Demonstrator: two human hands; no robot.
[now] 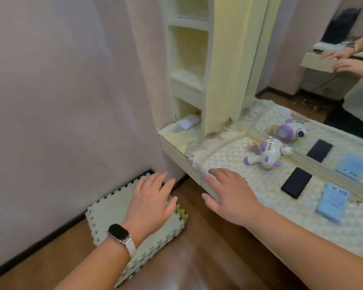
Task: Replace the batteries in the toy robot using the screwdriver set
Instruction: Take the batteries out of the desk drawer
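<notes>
Hovering with fingers spread and each grip empty, the left hand over the floor mat and the right hand at the worktop's front left corner seem placed to pull a drawer, while the toy robot lies on its side by the back edge.

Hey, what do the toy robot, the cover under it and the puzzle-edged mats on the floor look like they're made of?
Toy robot: likely hard plastic; the white and purple shell is glossy, with smooth moulded curves.
Table cover: seems to be quilted fabric, matte cream, with a puffy bubble pattern and a lacy edge.
Floor mats: probably soft foam, matte pale grey-green, with interlocking toothed edges.
</notes>
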